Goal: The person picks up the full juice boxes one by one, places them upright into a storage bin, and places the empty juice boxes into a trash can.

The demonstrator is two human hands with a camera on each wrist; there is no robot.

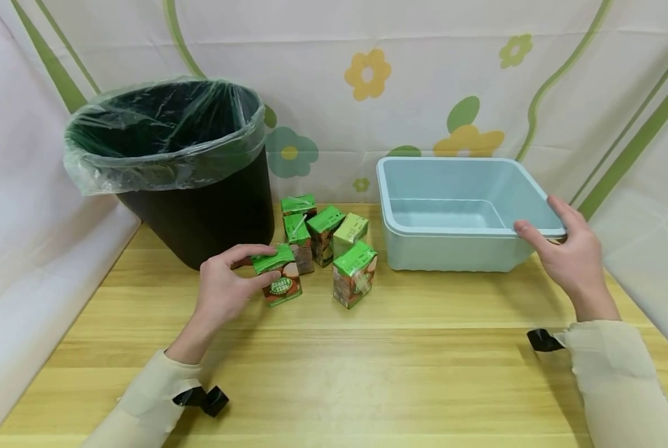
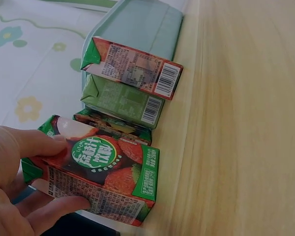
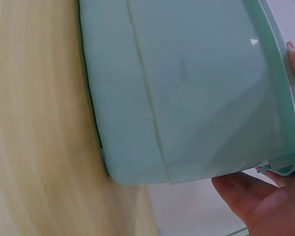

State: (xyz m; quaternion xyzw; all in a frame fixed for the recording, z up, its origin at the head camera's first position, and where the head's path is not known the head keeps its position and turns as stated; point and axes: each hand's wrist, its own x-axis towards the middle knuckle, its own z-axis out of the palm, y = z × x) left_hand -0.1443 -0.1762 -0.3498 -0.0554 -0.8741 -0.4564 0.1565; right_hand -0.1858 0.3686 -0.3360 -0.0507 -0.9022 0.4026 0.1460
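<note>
My left hand (image 1: 227, 286) pinches a small litchi juice box (image 1: 280, 277), its thumb on the printed front and its fingers at the side. The left wrist view shows that juice box (image 2: 101, 162) close up, red with a green top. Several more juice boxes stand behind and beside it, among them a pale green one (image 1: 349, 233) and a red and green one (image 1: 356, 274) nearer the front. On the right, my right hand (image 1: 571, 249) grips the front right corner of a light blue plastic bin (image 1: 451, 252), thumb over the rim and fingers along the outside.
A black trash can (image 1: 216, 218) lined with a translucent green bag (image 1: 199, 168) stands at the back left, close to the juice boxes. A flowered cloth (image 1: 323, 56) hangs behind everything. The wooden table (image 1: 356, 373) reaches toward me.
</note>
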